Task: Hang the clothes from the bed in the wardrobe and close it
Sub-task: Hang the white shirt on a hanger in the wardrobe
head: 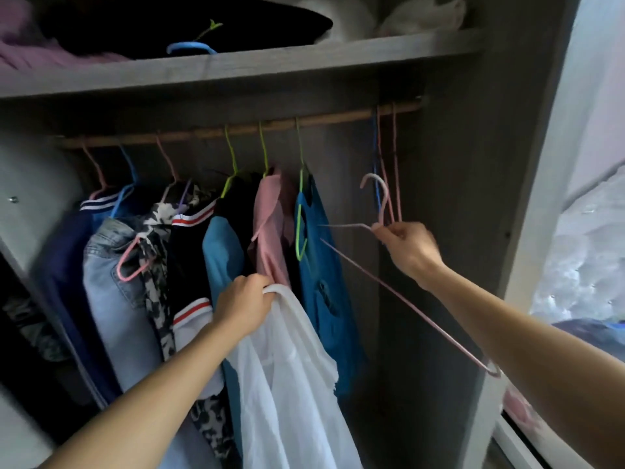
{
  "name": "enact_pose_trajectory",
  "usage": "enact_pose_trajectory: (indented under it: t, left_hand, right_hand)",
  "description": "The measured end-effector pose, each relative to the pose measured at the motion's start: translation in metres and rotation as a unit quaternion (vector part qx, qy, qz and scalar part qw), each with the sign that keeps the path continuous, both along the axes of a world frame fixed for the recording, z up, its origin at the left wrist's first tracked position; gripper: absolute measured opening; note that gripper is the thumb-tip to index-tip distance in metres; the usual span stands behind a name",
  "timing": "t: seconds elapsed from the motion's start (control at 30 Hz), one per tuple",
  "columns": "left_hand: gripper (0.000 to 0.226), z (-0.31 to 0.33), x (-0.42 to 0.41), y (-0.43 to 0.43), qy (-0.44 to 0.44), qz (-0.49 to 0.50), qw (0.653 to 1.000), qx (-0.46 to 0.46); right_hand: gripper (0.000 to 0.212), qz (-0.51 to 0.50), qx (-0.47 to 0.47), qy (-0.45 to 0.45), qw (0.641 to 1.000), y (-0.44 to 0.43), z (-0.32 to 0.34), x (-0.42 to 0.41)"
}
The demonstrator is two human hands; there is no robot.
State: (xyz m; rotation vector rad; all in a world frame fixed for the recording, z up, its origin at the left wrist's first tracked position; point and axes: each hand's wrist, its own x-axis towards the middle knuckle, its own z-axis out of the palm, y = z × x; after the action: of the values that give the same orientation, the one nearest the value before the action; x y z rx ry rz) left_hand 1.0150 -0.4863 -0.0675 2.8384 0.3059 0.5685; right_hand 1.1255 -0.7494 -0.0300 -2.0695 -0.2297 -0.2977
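Two hands: both are up inside the wardrobe (456, 198), well apart.
Left hand (243, 302): its fingers are curled tight round the top edge of the white top (287, 384).
White top: it hangs straight down from the left hand, in front of the hung clothes.
Right hand (406, 248): it pinches the pink hanger (406, 305) just under the hook.
Pink hanger: it is off the rail (338, 115) and tilted. Its hook sticks up above the right hand and its long bar slants down under the right arm.
Rail: it runs above both hands.
Spare hangers (394, 164): they hang from the rail right above the right hand.
Blue shirt (321, 265): it hangs between the two hands.
Pink shirt (270, 231): it hangs just above the left hand.
Jeans (111, 282): they hang well to the left of the left hand.
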Motion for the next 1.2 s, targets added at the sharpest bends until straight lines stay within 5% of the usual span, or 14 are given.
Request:
enact_pose_trajectory:
  t: [0.23, 0.4, 0.53, 0.87, 1.03, 1.2]
  left_hand:
    - [0.033, -0.019, -0.057, -0.033, 0.024, 0.103, 0.992, -0.062]
    - [0.024, -0.025, -0.095, -0.051, 0.021, 0.159, 0.983, -0.089]
    - [0.021, -0.023, -0.114, -0.059, -0.005, 0.176, 0.978, -0.113]
    - [0.021, 0.015, -0.162, -0.127, -0.073, -0.011, 0.996, -0.045]
    - [0.024, 0.018, -0.193, -0.122, -0.042, -0.093, 0.994, 0.026]
    - [0.021, 0.018, -0.212, -0.097, -0.012, -0.119, 0.991, 0.057]
  right_hand:
    - [0.033, 0.025, -0.045, -0.050, 0.997, -0.074, -0.045, -0.099]
    - [0.046, 0.145, -0.020, -0.033, 0.989, -0.112, -0.061, -0.152]
    - [0.032, 0.227, 0.003, -0.028, 0.974, -0.126, -0.060, -0.180]
    - [0.033, 0.309, 0.006, 0.035, 0.950, -0.056, -0.069, -0.216]
    - [0.038, 0.316, 0.162, 0.133, 0.925, -0.022, -0.072, -0.235]
    - [0.035, 0.358, 0.232, 0.280, 0.860, -0.008, -0.074, -0.244]
